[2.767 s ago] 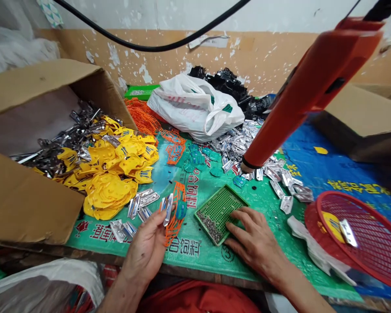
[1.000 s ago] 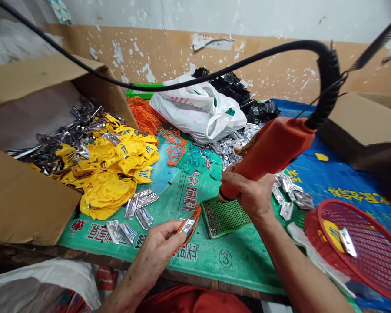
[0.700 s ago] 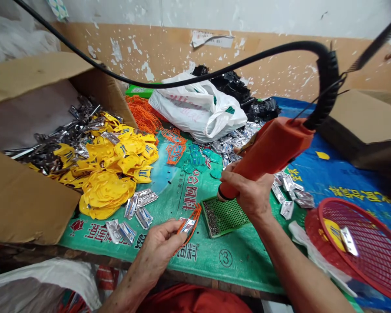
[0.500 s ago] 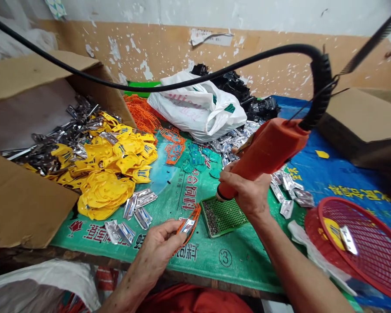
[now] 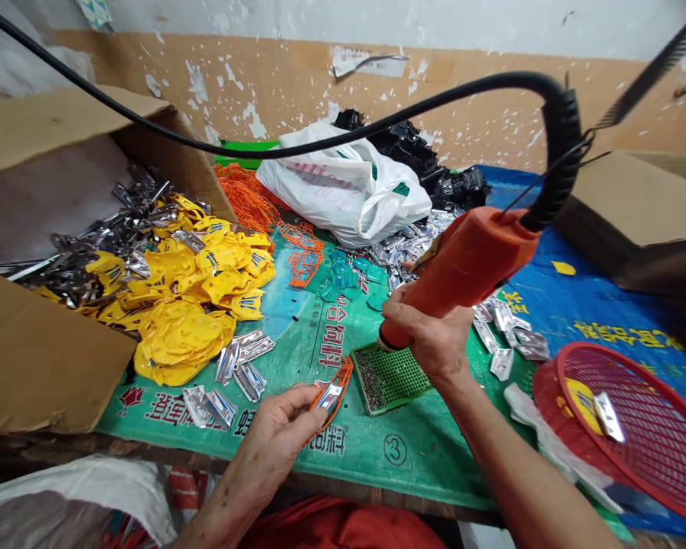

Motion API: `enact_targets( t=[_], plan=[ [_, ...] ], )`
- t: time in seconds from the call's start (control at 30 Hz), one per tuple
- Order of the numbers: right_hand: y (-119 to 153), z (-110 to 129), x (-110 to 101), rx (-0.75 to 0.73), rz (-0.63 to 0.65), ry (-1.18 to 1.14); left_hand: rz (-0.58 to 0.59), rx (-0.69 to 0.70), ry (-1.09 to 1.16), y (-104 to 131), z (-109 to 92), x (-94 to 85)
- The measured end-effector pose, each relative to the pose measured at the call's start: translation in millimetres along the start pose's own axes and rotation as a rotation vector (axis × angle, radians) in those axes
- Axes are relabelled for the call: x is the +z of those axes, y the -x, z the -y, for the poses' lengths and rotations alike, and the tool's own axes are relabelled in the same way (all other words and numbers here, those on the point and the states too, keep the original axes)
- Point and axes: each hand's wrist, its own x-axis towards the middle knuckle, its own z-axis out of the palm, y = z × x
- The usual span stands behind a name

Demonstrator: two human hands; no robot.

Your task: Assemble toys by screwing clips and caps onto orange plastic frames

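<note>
Head view: an orange mesh piece and silver plate are pinched in the left hand, left of the green tray. A red tool is gripped in the curled right hand, its axis slanted down leftward, lower end far and right of the plate.
</note>
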Motion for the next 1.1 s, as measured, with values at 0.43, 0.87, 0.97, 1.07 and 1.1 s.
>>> enact_targets(
  t=[0.43, 0.87, 0.97, 1.07, 1.1],
  plan=[
    [1, -1, 0, -0.025, -0.002, -0.010, 0.022, -0.031, -0.054, 0, 2, -2.6],
    [5, -1, 1, -0.031, 0.042, -0.008, 0.022, -0.059, -0.033, 3, -5, 0.5],
    [4, -1, 0, -0.028, 0.026, -0.021, 0.044, -0.070, -0.052, 6, -5, 0.0],
    [-1, -3, -3, -0.045, -0.003, -0.048, 0.053, -0.047, -0.075, 9, -7, 0.1],
    [-2, -2, -5, -0.051, -0.012, -0.061, 0.054, -0.035, -0.083, 10, -8, 0.3]
  ],
)
